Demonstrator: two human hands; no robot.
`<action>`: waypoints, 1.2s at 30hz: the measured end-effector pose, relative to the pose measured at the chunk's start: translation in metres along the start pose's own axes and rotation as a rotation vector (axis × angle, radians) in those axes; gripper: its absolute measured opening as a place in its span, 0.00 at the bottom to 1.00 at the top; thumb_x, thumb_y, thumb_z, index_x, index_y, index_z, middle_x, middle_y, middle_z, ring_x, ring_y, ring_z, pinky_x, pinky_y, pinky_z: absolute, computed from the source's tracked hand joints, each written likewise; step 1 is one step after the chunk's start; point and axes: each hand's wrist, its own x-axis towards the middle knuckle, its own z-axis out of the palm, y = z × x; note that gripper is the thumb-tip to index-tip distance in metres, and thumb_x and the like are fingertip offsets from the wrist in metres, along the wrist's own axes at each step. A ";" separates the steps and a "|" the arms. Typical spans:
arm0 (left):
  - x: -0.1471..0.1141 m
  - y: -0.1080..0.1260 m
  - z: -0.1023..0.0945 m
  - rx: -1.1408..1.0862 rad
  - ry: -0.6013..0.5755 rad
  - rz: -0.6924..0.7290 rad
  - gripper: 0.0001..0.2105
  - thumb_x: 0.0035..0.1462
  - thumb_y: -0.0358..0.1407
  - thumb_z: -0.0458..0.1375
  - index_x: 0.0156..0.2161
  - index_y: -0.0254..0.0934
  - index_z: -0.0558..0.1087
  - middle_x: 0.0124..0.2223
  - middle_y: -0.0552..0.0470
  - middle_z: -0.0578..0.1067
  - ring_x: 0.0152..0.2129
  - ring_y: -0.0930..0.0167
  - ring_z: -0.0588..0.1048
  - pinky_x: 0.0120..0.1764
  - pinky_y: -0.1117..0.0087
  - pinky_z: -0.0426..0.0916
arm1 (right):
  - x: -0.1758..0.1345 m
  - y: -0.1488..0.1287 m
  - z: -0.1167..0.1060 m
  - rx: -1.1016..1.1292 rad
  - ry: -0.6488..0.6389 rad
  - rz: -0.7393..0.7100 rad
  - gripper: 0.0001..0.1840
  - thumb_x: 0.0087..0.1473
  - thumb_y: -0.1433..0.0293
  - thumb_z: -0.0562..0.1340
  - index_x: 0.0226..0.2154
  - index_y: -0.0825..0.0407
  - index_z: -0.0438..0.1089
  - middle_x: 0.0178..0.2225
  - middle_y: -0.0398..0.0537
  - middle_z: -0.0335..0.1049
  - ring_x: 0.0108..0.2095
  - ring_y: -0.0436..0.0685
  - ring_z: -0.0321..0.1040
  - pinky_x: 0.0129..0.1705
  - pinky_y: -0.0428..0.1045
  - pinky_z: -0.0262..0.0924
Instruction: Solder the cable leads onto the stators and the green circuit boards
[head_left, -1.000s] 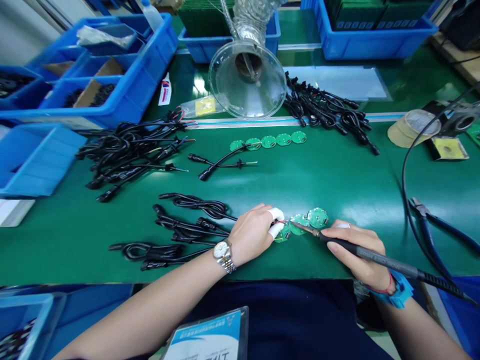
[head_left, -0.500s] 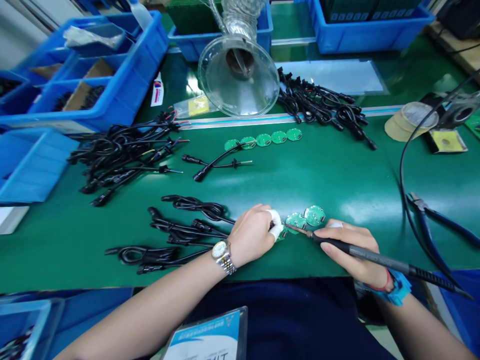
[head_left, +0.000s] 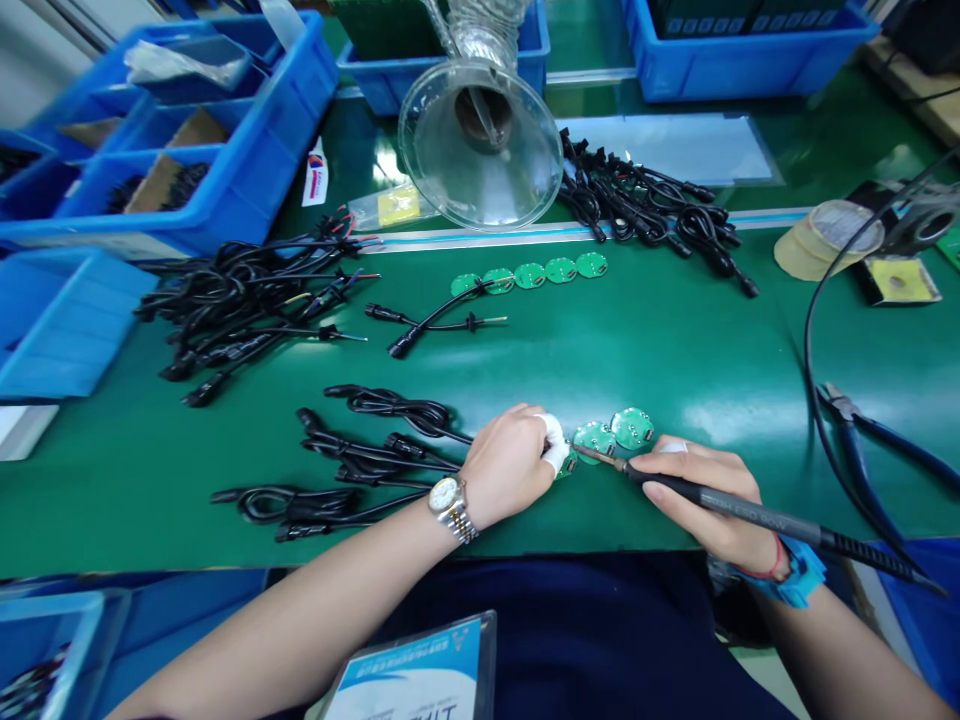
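Observation:
My right hand (head_left: 709,495) grips a soldering iron (head_left: 750,515) like a pen, its tip pointing left at the small round green circuit boards (head_left: 595,441). The tip reaches the nearest board, close to my left fingertips. My left hand (head_left: 510,465), with white covers on its fingertips, is closed in a pinch at that board's left edge. A black cable (head_left: 450,432) runs into the pinch from the left; its end is mostly hidden by the fingers. Another board (head_left: 632,428) lies at the right end of this short row.
Black cables (head_left: 300,505) lie left of my hands, with a larger pile (head_left: 240,305) behind. A second row of boards (head_left: 529,276) sits farther back, below a clear funnel-shaped hood (head_left: 480,190). Cutting pliers (head_left: 855,440) and the iron's cord (head_left: 808,330) are at right. Blue bins (head_left: 247,180) line the back.
The view has shifted very slightly. Both hands and the soldering iron keep nearly the same pose at the boards.

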 end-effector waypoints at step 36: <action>0.002 -0.002 -0.010 0.019 -0.103 0.078 0.08 0.53 0.30 0.51 0.26 0.36 0.70 0.29 0.50 0.72 0.29 0.69 0.69 0.33 0.70 0.62 | 0.014 0.023 0.008 -0.371 -0.193 -0.043 0.22 0.51 0.70 0.59 0.49 0.51 0.56 0.49 0.57 0.61 0.55 0.60 0.54 0.52 0.58 0.58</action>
